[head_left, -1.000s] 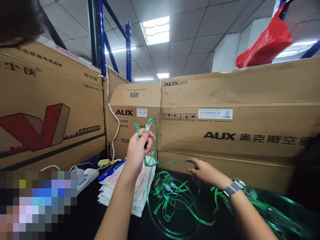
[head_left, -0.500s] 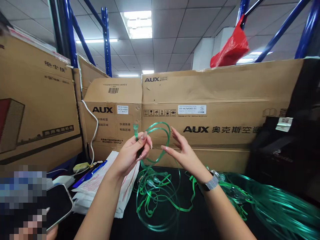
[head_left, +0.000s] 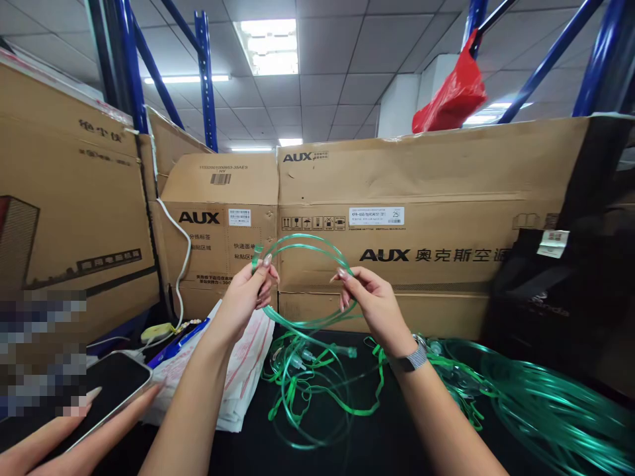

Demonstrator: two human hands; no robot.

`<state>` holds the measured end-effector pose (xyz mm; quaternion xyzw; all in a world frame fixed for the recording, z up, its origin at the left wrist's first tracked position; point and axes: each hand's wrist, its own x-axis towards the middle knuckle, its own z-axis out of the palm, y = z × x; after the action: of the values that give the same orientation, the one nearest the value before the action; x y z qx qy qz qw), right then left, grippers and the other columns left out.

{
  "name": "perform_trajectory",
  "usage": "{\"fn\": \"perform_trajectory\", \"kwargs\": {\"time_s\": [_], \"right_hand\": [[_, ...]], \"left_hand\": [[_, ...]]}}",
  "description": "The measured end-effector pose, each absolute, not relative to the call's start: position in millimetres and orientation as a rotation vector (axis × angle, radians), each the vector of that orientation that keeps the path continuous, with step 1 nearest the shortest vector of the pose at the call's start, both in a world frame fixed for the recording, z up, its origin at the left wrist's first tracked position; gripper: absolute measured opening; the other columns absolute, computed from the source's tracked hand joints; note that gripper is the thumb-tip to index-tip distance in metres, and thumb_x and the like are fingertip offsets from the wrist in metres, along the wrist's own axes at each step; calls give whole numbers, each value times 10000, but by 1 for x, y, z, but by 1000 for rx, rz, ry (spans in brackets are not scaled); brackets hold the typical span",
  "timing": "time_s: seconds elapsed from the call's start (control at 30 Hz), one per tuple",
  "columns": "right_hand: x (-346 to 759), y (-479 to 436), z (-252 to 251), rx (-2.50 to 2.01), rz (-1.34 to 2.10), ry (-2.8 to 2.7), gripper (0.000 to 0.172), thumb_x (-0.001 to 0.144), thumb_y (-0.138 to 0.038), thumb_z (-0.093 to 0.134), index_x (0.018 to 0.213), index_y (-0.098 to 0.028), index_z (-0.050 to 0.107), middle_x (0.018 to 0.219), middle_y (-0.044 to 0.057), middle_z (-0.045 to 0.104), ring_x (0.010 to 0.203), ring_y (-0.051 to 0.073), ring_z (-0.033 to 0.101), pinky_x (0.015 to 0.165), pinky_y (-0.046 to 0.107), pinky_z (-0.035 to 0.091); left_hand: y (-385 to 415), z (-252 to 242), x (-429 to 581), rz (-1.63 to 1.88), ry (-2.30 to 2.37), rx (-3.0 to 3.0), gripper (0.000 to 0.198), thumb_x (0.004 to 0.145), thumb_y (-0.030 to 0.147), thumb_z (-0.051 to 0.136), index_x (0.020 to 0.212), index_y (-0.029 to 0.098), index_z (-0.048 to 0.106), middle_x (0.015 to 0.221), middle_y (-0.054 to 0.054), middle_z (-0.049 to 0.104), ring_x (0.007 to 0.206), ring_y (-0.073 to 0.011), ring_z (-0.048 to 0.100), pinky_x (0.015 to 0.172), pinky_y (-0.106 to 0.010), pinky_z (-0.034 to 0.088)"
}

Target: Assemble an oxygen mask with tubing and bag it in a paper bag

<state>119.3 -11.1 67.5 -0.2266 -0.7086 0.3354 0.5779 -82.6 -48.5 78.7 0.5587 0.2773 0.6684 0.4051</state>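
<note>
Both my hands hold a coil of clear green tubing [head_left: 302, 246] raised in front of the cardboard boxes. My left hand [head_left: 247, 294] pinches the left side of the loop, fingers closed. My right hand [head_left: 373, 303], with a watch on its wrist, pinches the right side. More of the tubing hangs down to a tangle of green tubes and straps [head_left: 310, 370] on the dark table [head_left: 347, 449].
A stack of white packets [head_left: 243, 377] lies left of the tangle. Another pile of green tubing [head_left: 540, 403] lies at the right. Brown AUX boxes [head_left: 426, 192] wall the back. Another person's hand [head_left: 59, 439] holds a phone [head_left: 112, 390] at the lower left. A black bag [head_left: 560, 284] stands at the right.
My right hand has closed on the loop's right side and both hands have spread the coil wider. The other person's hand with the phone has come further into view.
</note>
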Motion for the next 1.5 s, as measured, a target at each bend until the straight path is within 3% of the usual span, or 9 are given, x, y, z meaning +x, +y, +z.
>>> {"fn": "perform_trajectory", "kwargs": {"time_s": [0.13, 0.27, 0.53, 0.83, 0.97, 1.07, 1.2, 1.3, 1.5], "right_hand": [[114, -4, 61, -636, 814, -1861, 279, 795, -421, 524, 815, -156, 606, 643, -7, 600, 643, 132, 584, 667, 265, 462], [112, 3, 49, -701, 866, -2051, 387, 704, -391, 643, 1014, -161, 606, 887, 50, 667, 823, 174, 607, 745, 293, 468], [133, 9, 52, -874, 842, -2218, 325, 742, -447, 571, 751, -137, 669, 497, -36, 534, 459, 97, 482, 463, 208, 374], [165, 45, 39, -1273, 378, -1849, 196, 739, -261, 543, 585, -163, 612, 568, 49, 573, 750, 226, 581, 697, 323, 411], [165, 49, 33, -1322, 425, -1797, 298, 701, -293, 613, 432, -181, 551, 356, 10, 493, 535, 212, 608, 599, 315, 452], [158, 43, 41, -1189, 487, -1745, 340, 792, -425, 509, 617, -155, 620, 425, 21, 582, 459, 173, 612, 535, 282, 486], [149, 24, 58, -887, 444, -1598, 441, 873, -499, 338, 1048, -156, 552, 935, 97, 674, 845, 182, 652, 741, 309, 513], [146, 6, 68, -591, 305, -1411, 351, 891, -441, 364, 1098, -209, 527, 1086, 77, 616, 988, 187, 597, 848, 355, 483], [146, -10, 76, -442, -13, -1176, 268, 900, -316, 397, 1103, -226, 547, 1103, 54, 599, 1033, 190, 569, 912, 376, 444]], "left_hand": [[-50, 82, -82, 1855, 616, 1356, 211, 789, 303, 593, 664, 144, 532, 481, 96, 279, 394, -22, 222, 380, -113, 227], [-54, 87, -81, 2034, 452, 1297, 198, 780, 283, 609, 662, 155, 516, 487, 89, 317, 403, -30, 240, 394, -123, 243], [-59, 93, -114, 2453, 352, 1057, 241, 832, 227, 549, 610, 163, 479, 417, 94, 308, 357, -37, 243, 378, -156, 205], [-72, 99, -142, 2524, 231, 1017, 312, 903, 183, 403, 601, 142, 471, 410, 75, 308, 351, -47, 197, 381, -171, 170], [-78, 103, -130, 2519, 207, 1107, 276, 887, 223, 445, 626, 142, 485, 432, 74, 329, 361, -44, 217, 389, -175, 178], [-82, 105, -119, 2603, 219, 1224, 241, 882, 199, 458, 648, 154, 494, 445, 71, 374, 369, -49, 255, 399, -180, 196], [-82, 105, -111, 2673, 274, 1236, 224, 880, 156, 459, 660, 161, 503, 485, 65, 434, 372, -47, 294, 395, -183, 204], [-78, 103, -112, 2670, 331, 1209, 210, 862, 178, 498, 653, 154, 504, 493, 68, 435, 363, -35, 296, 390, -184, 197], [-74, 102, -116, 2715, 362, 1175, 188, 836, 193, 537, 657, 154, 494, 524, 68, 471, 352, -30, 299, 379, -185, 195]]}}
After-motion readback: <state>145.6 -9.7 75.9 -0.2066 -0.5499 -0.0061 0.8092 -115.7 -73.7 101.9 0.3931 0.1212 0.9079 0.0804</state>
